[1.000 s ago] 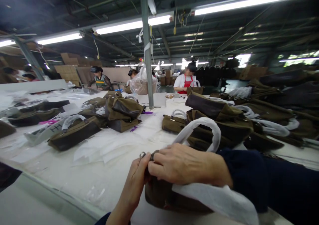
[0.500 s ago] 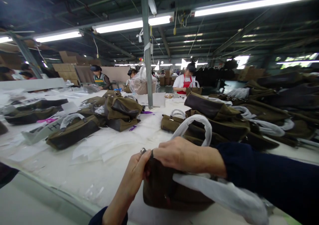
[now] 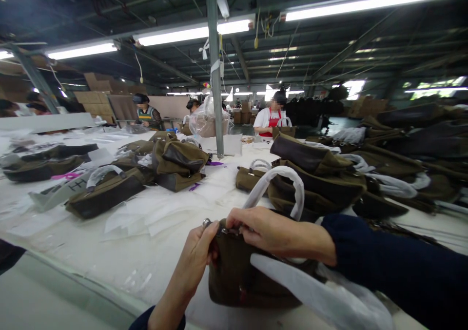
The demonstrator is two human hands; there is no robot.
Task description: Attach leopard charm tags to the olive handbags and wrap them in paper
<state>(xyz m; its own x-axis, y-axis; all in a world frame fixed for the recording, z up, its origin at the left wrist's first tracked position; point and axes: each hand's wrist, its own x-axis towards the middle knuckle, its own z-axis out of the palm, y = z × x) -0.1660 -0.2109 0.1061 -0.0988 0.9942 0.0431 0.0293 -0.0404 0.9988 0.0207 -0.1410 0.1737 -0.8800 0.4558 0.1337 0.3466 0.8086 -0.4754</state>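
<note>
Head view: we are gripping the top edge of an olive-brown handbag (image 3: pixel 241 276) with our left hand (image 3: pixel 192 264) and right hand (image 3: pixel 272 232), the bag resting on the table (image 3: pixel 73 242) while more handbags with wrapped handles (image 3: pixel 316 184) are lying beyond it.

One bare left hand (image 3: pixel 192 266), one bare right hand (image 3: pixel 276 232), one olive-and-brown canvas handbag (image 3: pixel 248 271) with two white-wrapped handles (image 3: pixel 281 171), two grey steel columns (image 3: pixel 214 67), and one red-aproned co-worker (image 3: pixel 272 120).
</note>
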